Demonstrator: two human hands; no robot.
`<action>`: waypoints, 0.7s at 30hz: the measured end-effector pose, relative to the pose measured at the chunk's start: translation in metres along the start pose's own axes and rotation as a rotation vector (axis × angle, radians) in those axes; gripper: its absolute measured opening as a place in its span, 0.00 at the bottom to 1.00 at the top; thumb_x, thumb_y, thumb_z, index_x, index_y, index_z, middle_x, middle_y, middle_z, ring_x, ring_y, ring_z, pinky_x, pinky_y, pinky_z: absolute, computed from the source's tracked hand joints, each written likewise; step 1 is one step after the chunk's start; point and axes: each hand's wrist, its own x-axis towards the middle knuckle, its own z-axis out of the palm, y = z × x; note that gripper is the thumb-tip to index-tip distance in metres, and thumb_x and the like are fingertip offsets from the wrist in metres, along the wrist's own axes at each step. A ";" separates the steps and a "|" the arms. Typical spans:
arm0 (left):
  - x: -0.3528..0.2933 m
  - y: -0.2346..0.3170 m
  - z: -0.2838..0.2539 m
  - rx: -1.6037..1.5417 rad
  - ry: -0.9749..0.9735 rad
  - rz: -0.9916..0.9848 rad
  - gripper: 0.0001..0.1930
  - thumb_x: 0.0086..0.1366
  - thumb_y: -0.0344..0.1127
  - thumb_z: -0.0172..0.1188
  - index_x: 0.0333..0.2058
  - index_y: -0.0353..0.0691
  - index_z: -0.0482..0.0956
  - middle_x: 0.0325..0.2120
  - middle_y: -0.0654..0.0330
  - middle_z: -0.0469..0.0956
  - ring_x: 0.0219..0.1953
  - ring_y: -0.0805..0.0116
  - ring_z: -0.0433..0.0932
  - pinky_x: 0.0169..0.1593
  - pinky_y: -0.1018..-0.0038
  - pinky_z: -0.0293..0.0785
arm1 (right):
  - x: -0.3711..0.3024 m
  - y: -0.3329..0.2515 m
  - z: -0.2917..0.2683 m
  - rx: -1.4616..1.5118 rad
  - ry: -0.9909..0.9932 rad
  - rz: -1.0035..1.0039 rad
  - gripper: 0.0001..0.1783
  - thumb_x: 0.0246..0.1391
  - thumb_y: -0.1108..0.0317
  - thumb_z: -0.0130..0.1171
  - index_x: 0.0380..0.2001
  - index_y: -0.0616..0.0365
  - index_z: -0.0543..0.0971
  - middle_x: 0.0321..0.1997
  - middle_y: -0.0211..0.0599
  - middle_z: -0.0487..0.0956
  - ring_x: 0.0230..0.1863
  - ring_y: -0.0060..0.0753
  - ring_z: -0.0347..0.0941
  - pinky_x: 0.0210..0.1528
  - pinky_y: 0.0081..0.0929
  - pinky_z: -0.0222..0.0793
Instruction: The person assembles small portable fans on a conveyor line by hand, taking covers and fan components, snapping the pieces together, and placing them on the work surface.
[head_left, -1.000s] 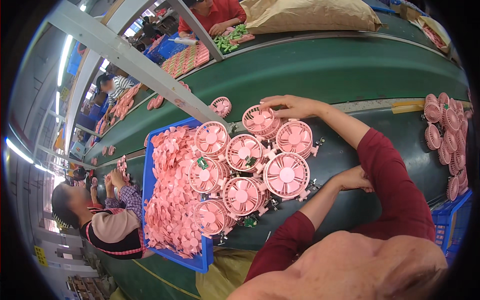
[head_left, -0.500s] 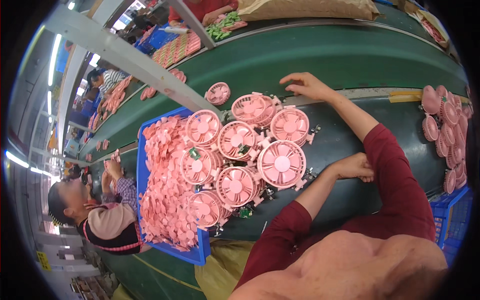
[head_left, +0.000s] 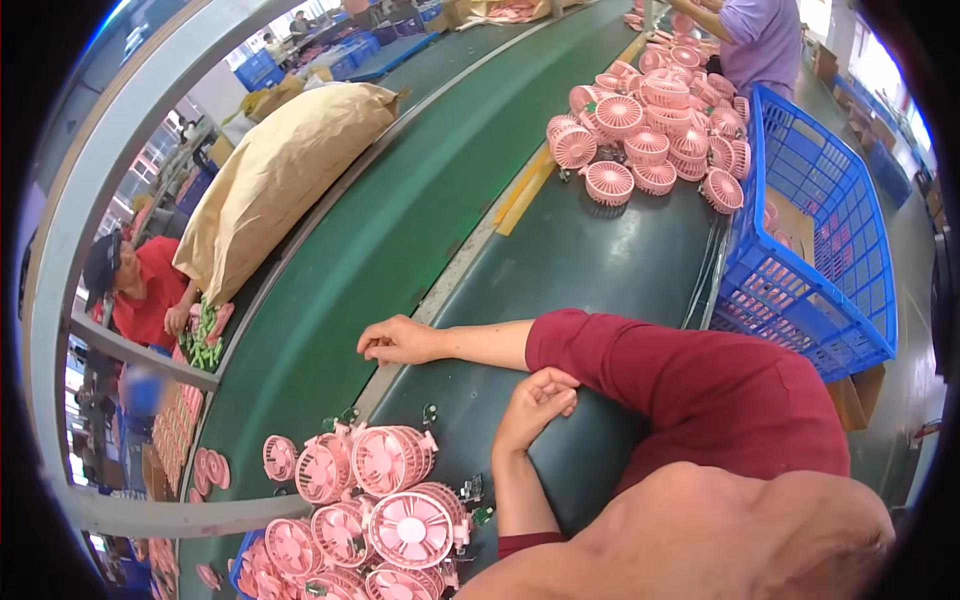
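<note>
The view has swung right since half a second ago: the pink fans point(head_left: 400, 500) that sat centre frame are now low at the left, and a second pile of fans point(head_left: 650, 140) beside a blue basket point(head_left: 830, 230) has come in at the top. The right hand point(head_left: 395, 340) lies flat on the green belt point(head_left: 360, 250), grip loose, fingers curled on nothing. The left hand point(head_left: 535, 400) rests curled and empty just right of the near fans, above them on the darker belt.
</note>
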 end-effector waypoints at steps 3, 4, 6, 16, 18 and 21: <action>-0.003 0.003 0.000 -0.015 -0.006 0.009 0.09 0.60 0.29 0.61 0.38 0.35 0.74 0.25 0.65 0.74 0.27 0.79 0.71 0.33 0.84 0.67 | 0.002 -0.001 0.002 0.086 0.033 -0.006 0.10 0.52 0.72 0.55 0.38 0.63 0.77 0.27 0.36 0.80 0.24 0.23 0.77 0.27 0.23 0.74; -0.005 0.004 0.000 -0.021 0.000 0.017 0.09 0.59 0.29 0.62 0.38 0.36 0.74 0.25 0.65 0.74 0.27 0.80 0.71 0.33 0.84 0.66 | 0.002 -0.001 0.004 0.144 0.017 0.025 0.10 0.52 0.72 0.56 0.38 0.64 0.77 0.27 0.35 0.80 0.23 0.22 0.76 0.26 0.22 0.74; -0.007 0.004 -0.002 -0.017 0.015 -0.003 0.11 0.58 0.29 0.63 0.39 0.36 0.74 0.24 0.66 0.74 0.27 0.80 0.70 0.32 0.85 0.66 | 0.003 0.001 0.007 0.153 0.029 0.032 0.11 0.51 0.72 0.56 0.38 0.64 0.77 0.27 0.34 0.80 0.22 0.21 0.75 0.25 0.21 0.73; -0.010 0.005 -0.004 -0.052 0.018 -0.013 0.11 0.58 0.29 0.63 0.39 0.36 0.73 0.24 0.67 0.73 0.26 0.81 0.69 0.31 0.85 0.65 | 0.006 0.000 0.006 0.004 -0.007 -0.002 0.09 0.50 0.68 0.63 0.33 0.60 0.79 0.17 0.26 0.70 0.19 0.14 0.63 0.22 0.21 0.61; -0.008 0.004 -0.004 -0.054 0.015 -0.014 0.11 0.58 0.29 0.63 0.38 0.36 0.73 0.24 0.67 0.73 0.26 0.81 0.69 0.31 0.85 0.65 | 0.005 0.002 0.004 0.012 -0.016 -0.004 0.08 0.49 0.68 0.64 0.32 0.59 0.79 0.16 0.25 0.69 0.18 0.14 0.62 0.21 0.21 0.59; -0.009 0.005 -0.002 -0.037 0.021 -0.024 0.10 0.58 0.28 0.62 0.38 0.36 0.73 0.24 0.67 0.72 0.26 0.81 0.69 0.31 0.84 0.65 | 0.006 0.005 0.004 -0.015 -0.022 -0.026 0.07 0.48 0.69 0.65 0.29 0.58 0.79 0.13 0.23 0.65 0.17 0.14 0.59 0.20 0.22 0.56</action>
